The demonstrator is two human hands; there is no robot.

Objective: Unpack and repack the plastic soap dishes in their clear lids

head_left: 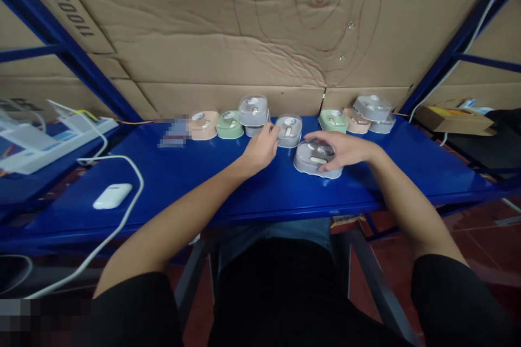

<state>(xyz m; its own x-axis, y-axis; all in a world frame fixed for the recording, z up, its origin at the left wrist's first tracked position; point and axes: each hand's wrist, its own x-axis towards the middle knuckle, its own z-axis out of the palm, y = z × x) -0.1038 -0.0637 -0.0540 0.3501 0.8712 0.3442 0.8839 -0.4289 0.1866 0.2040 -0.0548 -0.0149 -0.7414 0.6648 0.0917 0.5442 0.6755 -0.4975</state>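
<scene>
My right hand (345, 149) grips a grey rounded plastic box with a clear lid (308, 165) from its right side, thumb and fingers spread over the lid. The box rests low on the blue table and has a pale bar on top. My left hand (262, 149) has its fingers curled together at the left edge of a second grey lidded box (290, 138). Whether anything is between those fingers is hidden. Behind the left hand, a grey lidded box (253, 114) sits stacked on another grey one.
Along the cardboard back wall stand pink (203, 129) and green (230, 129) boxes; more green (332, 123), pink (358, 123) and stacked grey boxes (372, 111) stand right. A white earbud case (113, 196) and white cable (136, 173) lie left on the blue table (183, 173).
</scene>
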